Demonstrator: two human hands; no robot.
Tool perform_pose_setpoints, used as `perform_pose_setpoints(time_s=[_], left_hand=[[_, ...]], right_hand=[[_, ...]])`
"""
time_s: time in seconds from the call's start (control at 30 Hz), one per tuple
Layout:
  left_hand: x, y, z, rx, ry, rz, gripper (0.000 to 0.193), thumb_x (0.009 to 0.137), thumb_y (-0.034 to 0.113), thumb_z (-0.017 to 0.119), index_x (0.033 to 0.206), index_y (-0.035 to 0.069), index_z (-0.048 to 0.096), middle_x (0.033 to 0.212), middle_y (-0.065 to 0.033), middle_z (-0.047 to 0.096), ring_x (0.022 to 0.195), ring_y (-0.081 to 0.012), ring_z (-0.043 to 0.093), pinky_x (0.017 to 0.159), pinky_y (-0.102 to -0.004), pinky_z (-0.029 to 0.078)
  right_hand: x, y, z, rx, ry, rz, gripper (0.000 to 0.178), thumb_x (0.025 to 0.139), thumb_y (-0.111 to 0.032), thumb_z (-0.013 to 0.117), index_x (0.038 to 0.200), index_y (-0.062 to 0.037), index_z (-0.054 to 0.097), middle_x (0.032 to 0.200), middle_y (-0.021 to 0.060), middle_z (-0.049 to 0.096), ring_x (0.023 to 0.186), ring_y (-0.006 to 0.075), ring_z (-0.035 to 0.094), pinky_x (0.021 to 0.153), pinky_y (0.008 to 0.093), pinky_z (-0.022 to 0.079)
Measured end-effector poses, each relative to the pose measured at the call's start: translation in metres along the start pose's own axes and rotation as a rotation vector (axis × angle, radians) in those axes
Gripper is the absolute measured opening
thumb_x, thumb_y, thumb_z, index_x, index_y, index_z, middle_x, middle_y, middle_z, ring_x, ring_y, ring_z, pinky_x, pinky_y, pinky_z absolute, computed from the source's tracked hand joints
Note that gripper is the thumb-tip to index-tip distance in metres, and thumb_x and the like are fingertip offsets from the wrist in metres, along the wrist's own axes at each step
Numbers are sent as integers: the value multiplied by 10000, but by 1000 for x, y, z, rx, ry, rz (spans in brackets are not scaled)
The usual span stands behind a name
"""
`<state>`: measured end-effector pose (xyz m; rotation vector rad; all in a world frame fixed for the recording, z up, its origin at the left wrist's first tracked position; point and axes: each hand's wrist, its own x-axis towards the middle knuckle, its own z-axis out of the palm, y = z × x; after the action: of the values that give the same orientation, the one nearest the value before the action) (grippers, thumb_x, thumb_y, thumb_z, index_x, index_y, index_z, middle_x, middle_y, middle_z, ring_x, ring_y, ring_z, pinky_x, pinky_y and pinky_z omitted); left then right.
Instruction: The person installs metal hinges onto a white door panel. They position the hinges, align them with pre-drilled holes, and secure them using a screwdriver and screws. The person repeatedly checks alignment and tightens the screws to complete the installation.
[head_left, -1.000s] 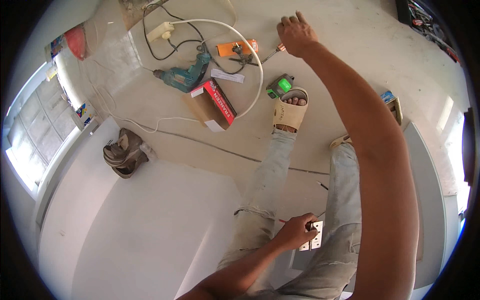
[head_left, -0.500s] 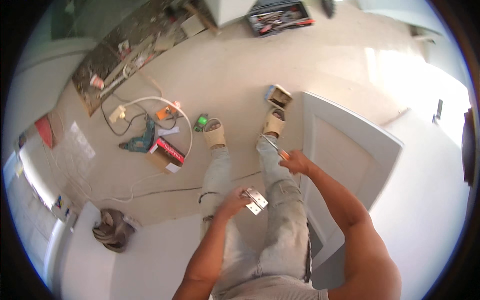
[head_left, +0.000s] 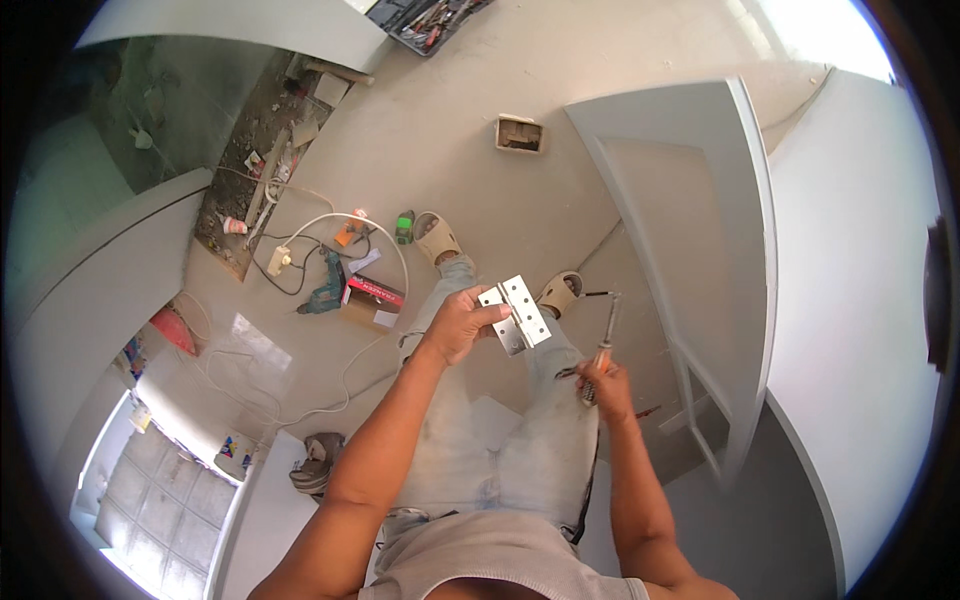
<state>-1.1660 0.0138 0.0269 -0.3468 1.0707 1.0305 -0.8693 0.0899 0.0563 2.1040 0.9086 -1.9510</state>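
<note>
My left hand (head_left: 462, 325) grips a silver metal hinge (head_left: 524, 308) with screw holes, thumb across its face. It is held up in front of my legs, tilted, with its leaves facing me. To the right, the fingers of my right hand (head_left: 606, 388) close round an orange-handled tool (head_left: 603, 358) with a long metal shaft pointing away from me. A short dark piece shows beside the shaft's far end; I cannot tell whether it belongs to the tool. The tool is apart from the hinge.
A grey panelled door (head_left: 690, 180) stands on the right. A small open box (head_left: 521, 134) lies ahead. On the floor at left are a teal power drill (head_left: 325, 285), a red-and-brown carton (head_left: 372, 302), cables and a green device (head_left: 404, 227). A toolbox (head_left: 425, 25) sits at the far edge.
My left hand has lifted the hinge and turned its face toward me. My right hand has drawn back and lower, and the tool now points upward. The view has shifted, and my right foot has moved nearer.
</note>
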Motion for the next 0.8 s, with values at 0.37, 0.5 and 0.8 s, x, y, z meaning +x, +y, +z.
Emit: perform_pose_setpoints(time_s=[0.37, 0.5, 0.8], left_hand=[[-29, -62, 153, 1577, 47, 1314, 167, 715, 35, 743, 844, 89, 652, 891, -11, 642, 895, -199, 626, 941, -419, 451], [-39, -89, 178, 1624, -34, 1344, 306, 657, -26, 769, 903, 116, 654, 936, -2, 628, 918, -204, 622, 985, -449, 415], [-48, -116, 190, 1643, -89, 1369, 290, 663, -19, 769, 894, 119, 661, 925, -4, 612, 900, -202, 617, 1013, -457, 399]], right_hand=[[-27, 7, -51, 765, -223, 32, 279, 891, -258, 728, 937, 4, 646, 793, 84, 644, 697, 174, 622, 619, 299, 507], [-45, -12, -87, 754, -356, -59, 286, 886, -261, 733, 946, 5, 648, 782, 91, 644, 690, 173, 625, 623, 307, 520], [-59, -2, -106, 625, -329, -97, 235, 837, -204, 767, 921, -19, 648, 744, 44, 642, 617, 103, 591, 554, 240, 459]])
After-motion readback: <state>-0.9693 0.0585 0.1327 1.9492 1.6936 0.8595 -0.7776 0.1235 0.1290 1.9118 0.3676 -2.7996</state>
